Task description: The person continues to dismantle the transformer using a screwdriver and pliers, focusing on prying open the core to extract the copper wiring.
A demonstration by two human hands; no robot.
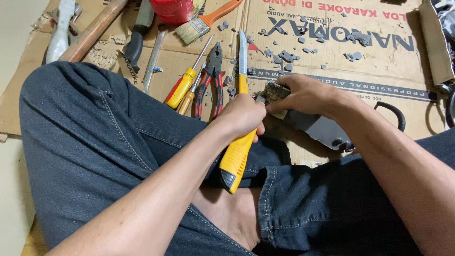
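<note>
Left hand (244, 116) grips yellow knife (237, 156) — grey part (322, 129) (partly hidden) under right hand (303, 95).

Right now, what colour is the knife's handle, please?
Yellow with a black end, in the head view: knife.

A glossy yellow plastic handle is showing on the utility knife (235, 156), its bare metal blade gleaming smooth, while matt brown corrugated cardboard (332, 57) is lying beneath (grey crumbly chips (286, 56) dotting it at twelve o'clock), and a worn wooden handle (92, 32) is looking dull at ten o'clock.
</note>
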